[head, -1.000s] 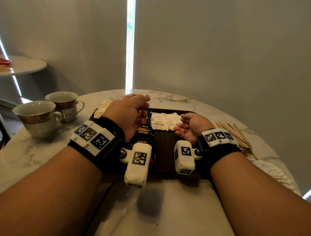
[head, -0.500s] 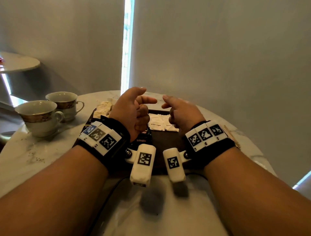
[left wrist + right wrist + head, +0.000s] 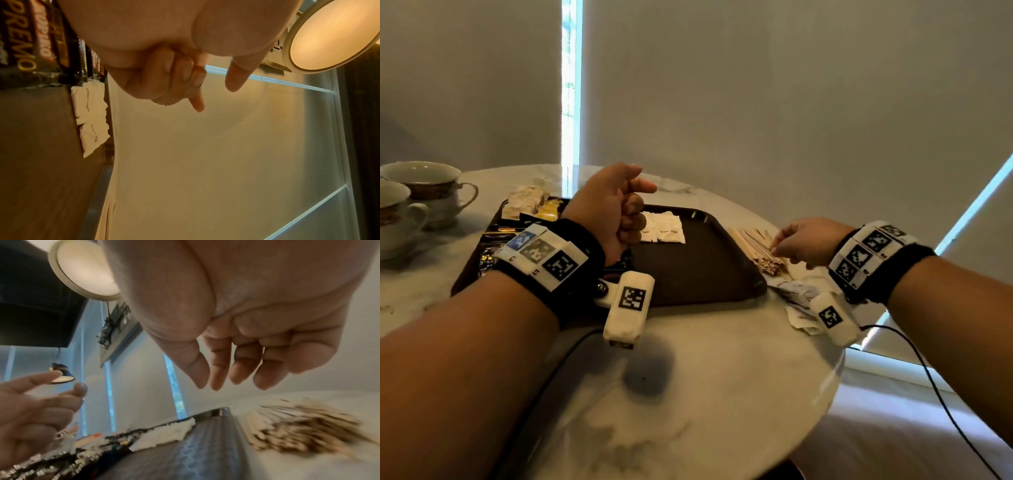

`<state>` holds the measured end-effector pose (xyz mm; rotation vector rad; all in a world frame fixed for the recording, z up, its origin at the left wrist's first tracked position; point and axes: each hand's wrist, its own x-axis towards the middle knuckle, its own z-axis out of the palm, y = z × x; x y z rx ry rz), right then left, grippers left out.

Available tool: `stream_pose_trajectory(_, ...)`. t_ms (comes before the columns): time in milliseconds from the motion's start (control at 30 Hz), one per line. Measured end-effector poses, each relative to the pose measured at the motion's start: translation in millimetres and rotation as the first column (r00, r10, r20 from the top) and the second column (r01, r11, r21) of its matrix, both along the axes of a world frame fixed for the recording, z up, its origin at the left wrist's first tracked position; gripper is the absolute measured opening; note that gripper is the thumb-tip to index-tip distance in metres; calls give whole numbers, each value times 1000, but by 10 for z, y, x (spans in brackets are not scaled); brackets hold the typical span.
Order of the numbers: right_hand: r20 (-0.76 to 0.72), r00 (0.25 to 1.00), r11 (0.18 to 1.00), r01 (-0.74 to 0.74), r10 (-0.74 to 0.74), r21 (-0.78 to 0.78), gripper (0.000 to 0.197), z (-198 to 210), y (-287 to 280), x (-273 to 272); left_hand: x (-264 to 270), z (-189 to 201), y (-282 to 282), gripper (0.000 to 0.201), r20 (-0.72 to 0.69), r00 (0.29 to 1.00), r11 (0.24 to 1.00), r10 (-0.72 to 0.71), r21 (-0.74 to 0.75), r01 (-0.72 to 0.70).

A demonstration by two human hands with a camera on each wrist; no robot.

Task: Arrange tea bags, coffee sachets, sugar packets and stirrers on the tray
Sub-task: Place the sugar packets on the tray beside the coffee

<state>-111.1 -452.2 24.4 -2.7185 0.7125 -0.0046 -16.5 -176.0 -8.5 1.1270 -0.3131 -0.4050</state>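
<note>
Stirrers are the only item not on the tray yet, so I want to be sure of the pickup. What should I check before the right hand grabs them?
1. Right hand free of other items: ok, fingers hang empty above the pile.
2. Stirrers reachable: ok, heaped on the table beside the tray's right edge.
3. Free space on the tray: ok, bare right of the sugar packets.
4. Left hand out of the way: ok, over the tray's left half, holding nothing.
5. Stirrers aligned for one grab: not ok, they are fanned out.
</note>
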Motion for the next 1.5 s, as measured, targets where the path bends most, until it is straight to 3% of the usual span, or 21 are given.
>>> stream_pose_trajectory(167, -193, 981, 982, -42, 6, -184, 22, -125, -86, -227, -41, -36, -58, 27, 1, 1000, 999, -4, 32, 4)
stream_pose_trajectory(333, -376, 926, 979, -52, -26, -195, 43, -216, -82, -305, -55, -50, -62, 27, 10, 1000, 998, 12, 56, -12)
stream_pose_trajectory(567, -357, 931, 958, -27, -80, -284, 31, -342, -57, -277, -47, -70, -64, 27, 7, 1000, 998, 21, 56, -21)
stream_pose_trajectory(767, -429, 899, 992, 38, -88, -124, 53, -225, -48, -302, -35, -81, -78, 27, 7, 1000, 998, 19, 62, -19)
stream_pose_trajectory(967, -491, 868, 995, 39, -80, -93, 73, -180, -43, -271, -16, -84, -68, 27, 10, 1000, 998, 27, 55, -27)
stream_pose_trajectory(1067, -552, 833, 996, -14, -35, -84, 87, -184, -63, -277, -15, -83, -69, 27, 12, 1000, 998, 27, 56, -28)
stream_pose_trajectory(1167, -567, 824, 977, -105, -19, -185, 97, -290, -63, -302, -20, -80, -67, 27, 10, 1000, 998, 29, 60, -30)
stream_pose_trajectory(1400, -492, 870, 938, -195, 31, -287, 72, -350, -65, -347, -17, -88, -69, 28, -6, 1000, 999, 15, 46, -15)
stream_pose_trajectory(1500, -526, 850, 936, -214, 38, -279, 98, -310, -83, -354, -20, -89, -68, 28, -8, 1000, 999, 17, 48, -16)
